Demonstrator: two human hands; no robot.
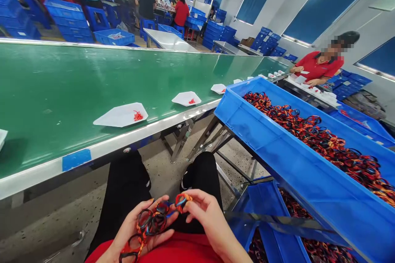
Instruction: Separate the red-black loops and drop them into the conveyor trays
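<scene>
My left hand [139, 230] lies palm up above my lap, holding a bunch of braided orange, black and blue loop bands [151, 224]. Some of these loops hang down past the hand's lower edge. My right hand [206, 224] pinches one band [182, 202] of the same colours between thumb and fingertips, and that band links to the bunch. Both hands sit over my black trousers and red top. Below and right of my hands, the long blue crate [308, 148] is heaped with more such bands.
A green conveyor belt [92, 90] with a steel edge runs ahead, carrying white paper sheets with small red items. A second blue crate [265, 222] of bands sits low on the right. A co-worker in a red top [321, 65] works across the belt; stacked blue crates stand behind.
</scene>
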